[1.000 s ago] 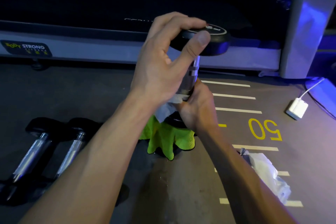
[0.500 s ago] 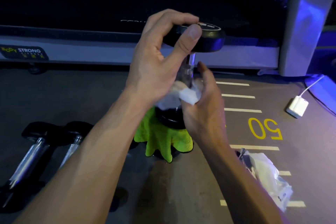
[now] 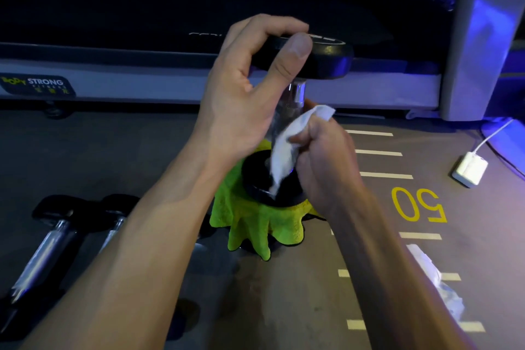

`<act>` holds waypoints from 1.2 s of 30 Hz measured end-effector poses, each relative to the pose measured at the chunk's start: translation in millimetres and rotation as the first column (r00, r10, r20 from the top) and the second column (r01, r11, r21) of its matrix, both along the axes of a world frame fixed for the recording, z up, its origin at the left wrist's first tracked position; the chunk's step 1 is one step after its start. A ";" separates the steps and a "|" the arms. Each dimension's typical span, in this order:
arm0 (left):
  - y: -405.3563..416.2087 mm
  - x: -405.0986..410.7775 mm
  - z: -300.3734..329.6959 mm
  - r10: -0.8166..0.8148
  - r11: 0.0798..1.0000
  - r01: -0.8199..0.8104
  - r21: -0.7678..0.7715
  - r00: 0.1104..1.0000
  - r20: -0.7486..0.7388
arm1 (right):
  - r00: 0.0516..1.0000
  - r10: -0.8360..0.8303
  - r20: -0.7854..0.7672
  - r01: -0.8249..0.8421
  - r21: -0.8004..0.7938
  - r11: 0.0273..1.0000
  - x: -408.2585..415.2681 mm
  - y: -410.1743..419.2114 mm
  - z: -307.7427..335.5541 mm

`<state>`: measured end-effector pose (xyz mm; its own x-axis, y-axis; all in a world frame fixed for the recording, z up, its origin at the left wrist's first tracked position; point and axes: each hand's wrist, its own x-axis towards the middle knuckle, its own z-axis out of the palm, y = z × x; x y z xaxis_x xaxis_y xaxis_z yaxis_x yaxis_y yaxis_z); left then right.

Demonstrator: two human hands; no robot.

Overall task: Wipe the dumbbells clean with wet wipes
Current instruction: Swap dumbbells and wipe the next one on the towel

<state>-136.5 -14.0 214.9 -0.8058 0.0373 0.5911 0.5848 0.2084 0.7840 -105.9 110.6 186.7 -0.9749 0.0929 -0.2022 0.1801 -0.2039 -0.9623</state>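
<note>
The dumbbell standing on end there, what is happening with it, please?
A person is cleaning it. The left hand grips the top head of the upright dumbbell, which stands on a green cloth. The right hand holds a white wet wipe against the handle. Two more dumbbells lie on the floor to the left.

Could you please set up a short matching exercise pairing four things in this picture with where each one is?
Things:
1. wet wipe
2. green cloth
3. white charger
4. two dumbbells

Places:
A. lying on the floor at left
B. pinched in the right hand
C. on the floor at far right
D. under the upright dumbbell

Pairs: 1-B, 2-D, 3-C, 4-A
</note>
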 end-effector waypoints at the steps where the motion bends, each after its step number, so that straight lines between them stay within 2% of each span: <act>1: -0.5 -0.9 0.1 -0.006 1.000 0.006 0.009 1.000 0.008 | 1.000 0.009 0.029 -0.009 0.000 1.000 1.8 -1.4 2.4; 4: -1.0 -2.3 0.4 -0.025 0.999 0.024 0.030 1.000 0.018 | 0.990 0.062 0.124 -0.073 0.087 0.994 3.5 -8.8 0.9; 6: 0.1 -2.1 0.6 -0.032 0.999 0.032 0.023 0.999 0.010 | 0.992 0.069 0.107 -0.083 0.131 0.988 9.0 -13.7 3.6; 12: 1.7 -3.3 2.1 -0.062 0.998 0.061 0.033 0.998 0.017 | 0.998 -0.054 0.020 0.053 0.021 0.998 33.7 -24.5 2.9; 16: -1.2 -6.5 2.1 -0.057 0.998 0.055 0.041 0.997 0.044 | 0.991 -0.126 0.038 0.122 0.104 0.987 10.3 -7.9 9.9; 20: -2.5 -6.9 2.3 -0.057 0.997 0.054 0.052 0.997 0.057 | 0.987 -0.158 0.025 0.156 0.080 0.985 -9.8 -4.5 -6.7; 24: 0.9 -4.2 3.2 -0.047 0.999 0.046 0.028 0.998 0.039 | 0.988 -0.136 0.075 0.129 0.090 0.988 -22.4 -18.3 -16.6; 26: 0.5 -4.3 3.5 -0.054 0.998 0.053 0.026 0.998 0.044 | 0.993 -0.059 0.102 0.061 -0.016 0.998 -34.6 -20.1 -15.6; 28: -0.3 -4.8 3.0 -0.072 0.997 0.070 0.032 0.996 0.049 | 0.989 0.128 0.071 -0.118 -0.136 0.984 -42.8 -12.8 -10.1; 30: -0.8 -5.3 2.8 -0.070 0.997 0.069 0.026 0.996 0.050 | 0.957 0.290 0.011 -0.286 -0.144 0.947 -45.7 -9.1 -6.9; 31: -1.6 -5.7 2.8 -0.063 0.998 0.062 0.025 0.997 0.050 | 0.950 0.312 0.007 -0.307 -0.143 0.941 -46.1 -9.9 -6.8; 34: -4.4 -6.2 1.8 -0.056 0.997 0.054 0.047 0.997 0.050 | 0.984 0.175 0.027 -0.168 -0.165 0.972 -41.6 -17.2 -12.7; 36: -2.8 -5.4 1.0 -0.084 0.995 0.082 0.049 0.996 0.030 | 0.997 -0.024 -0.077 0.017 -0.094 0.995 -30.0 -20.5 -20.4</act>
